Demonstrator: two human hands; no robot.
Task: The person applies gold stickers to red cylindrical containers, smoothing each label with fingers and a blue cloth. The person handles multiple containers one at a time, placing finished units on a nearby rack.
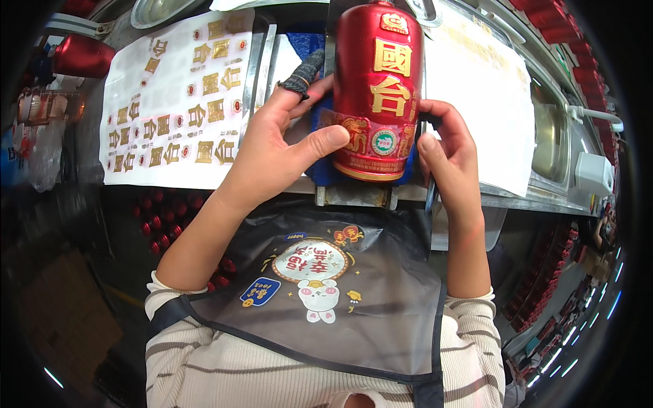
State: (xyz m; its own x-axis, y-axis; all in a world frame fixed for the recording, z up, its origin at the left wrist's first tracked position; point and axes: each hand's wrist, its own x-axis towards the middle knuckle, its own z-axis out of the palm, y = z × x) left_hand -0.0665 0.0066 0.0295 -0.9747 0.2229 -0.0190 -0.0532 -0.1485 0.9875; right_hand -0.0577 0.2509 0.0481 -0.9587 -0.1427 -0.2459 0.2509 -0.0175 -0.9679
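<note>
A glossy red bottle (377, 88) with raised gold characters, a gold band and a round green-and-white seal lies on a blue cloth (320, 177). My left hand (286, 139) grips its left side, thumb on the lower band, the other fingers partly hidden behind it. A dark wrap (299, 80) covers one of its fingers. At the bottle's right side is my right hand (449, 146), its fingers curled and thumb bent inward. A slim dark tool (430, 194) runs down from that hand; its kind is unclear.
A white sheet (177, 102) of gold character stickers lies left, another pale sheet (476, 102) right. Metal basins (552, 143) line the right side. Another red bottle (83, 56) lies far left. Red caps (170, 217) sit below the bench edge.
</note>
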